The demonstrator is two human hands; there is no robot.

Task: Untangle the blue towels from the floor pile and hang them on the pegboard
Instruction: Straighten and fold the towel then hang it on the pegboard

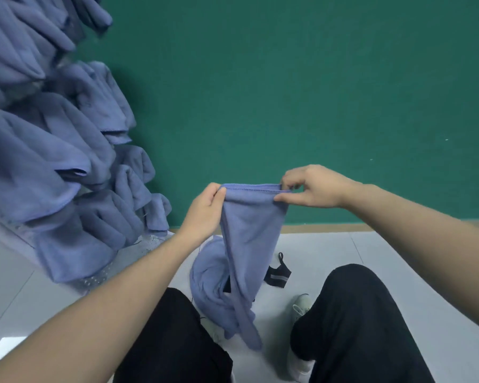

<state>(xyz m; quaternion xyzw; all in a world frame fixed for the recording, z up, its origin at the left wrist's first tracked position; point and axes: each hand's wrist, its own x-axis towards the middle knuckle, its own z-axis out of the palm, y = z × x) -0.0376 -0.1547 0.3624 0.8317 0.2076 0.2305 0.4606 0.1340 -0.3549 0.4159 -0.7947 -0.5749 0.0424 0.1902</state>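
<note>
I hold a blue towel [249,233] up in front of me by its stitched top edge. My left hand [205,211] grips the left corner, and my right hand [313,186] pinches the right corner between thumb and fingers. The towel hangs down twisted, its tail reaching a small heap of blue towel [210,286] on the floor between my legs. On the left, several blue towels [53,150] hang in overlapping rows on the pegboard [147,244], whose pale perforated panel shows only at its lower edge.
A green wall [288,92] with a wooden skirting strip stands straight ahead. A black strap with a grey stripe [278,275] lies on the pale tiled floor [357,247]. My black-trousered legs and light shoes flank the heap.
</note>
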